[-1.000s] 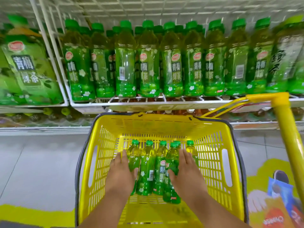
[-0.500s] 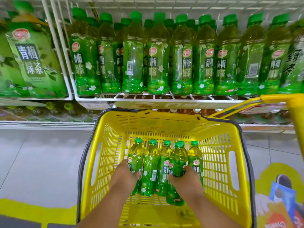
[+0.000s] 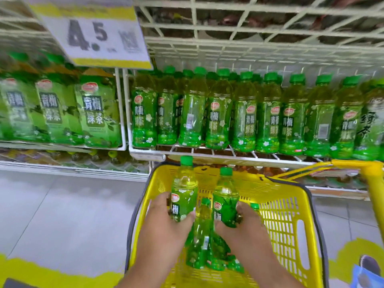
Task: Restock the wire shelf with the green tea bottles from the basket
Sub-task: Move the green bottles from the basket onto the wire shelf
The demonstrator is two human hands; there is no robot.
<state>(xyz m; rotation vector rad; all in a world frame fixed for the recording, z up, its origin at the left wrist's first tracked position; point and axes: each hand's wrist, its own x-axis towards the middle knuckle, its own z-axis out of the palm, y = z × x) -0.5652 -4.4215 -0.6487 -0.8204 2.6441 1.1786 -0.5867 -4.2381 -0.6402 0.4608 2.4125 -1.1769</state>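
A white wire shelf (image 3: 207, 151) stands in front, full of green bottles in a row. Below it sits a yellow basket (image 3: 286, 215). The left hand (image 3: 164, 223) wraps tight around one green tea bottle (image 3: 184, 192) – the right hand (image 3: 245, 223) grips another bottle (image 3: 225, 202). Both are up above the basket (caps pointing up). More bottles (image 3: 199, 242) lie inside.
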